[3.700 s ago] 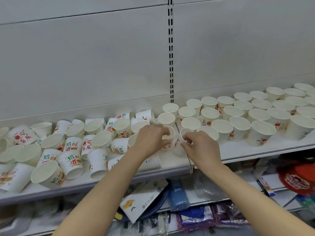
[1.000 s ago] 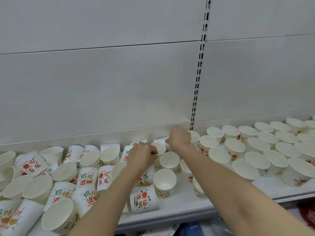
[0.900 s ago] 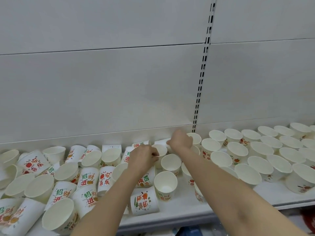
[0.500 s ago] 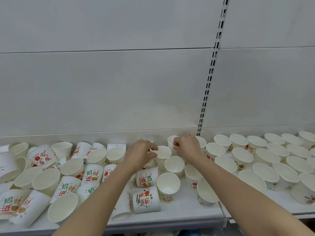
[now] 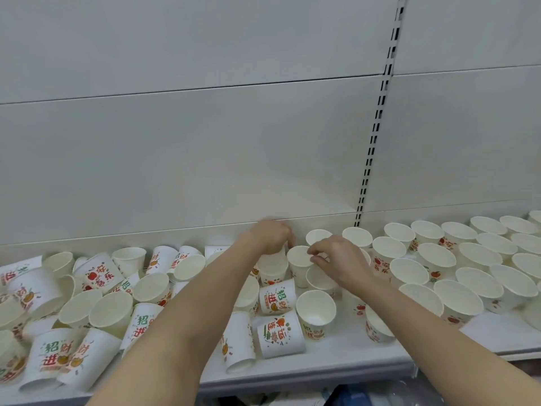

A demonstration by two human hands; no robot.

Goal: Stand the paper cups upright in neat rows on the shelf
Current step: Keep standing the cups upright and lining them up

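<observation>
Cups [image 5: 315, 315] hide both hands' fingertips; right [image 5: 336, 263] pinches a rim, left [image 5: 270, 237] grip unclear.

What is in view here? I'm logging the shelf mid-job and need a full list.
Upright paper cups: many, too many to count surely, white with red and green print, in rows on the right part of the shelf.
Tipped paper cups: many, same print, heaped on their sides on the left part.
Shelf: one, white, across the bottom.
Back panels: pale grey, behind the shelf.
Slotted upright: one, black slots, right of centre.
Goods below the shelf: blurred, cannot tell.
Left hand: curled over a cup near the back; grip hidden.
Right hand: pinches the rim of an upright cup.
</observation>
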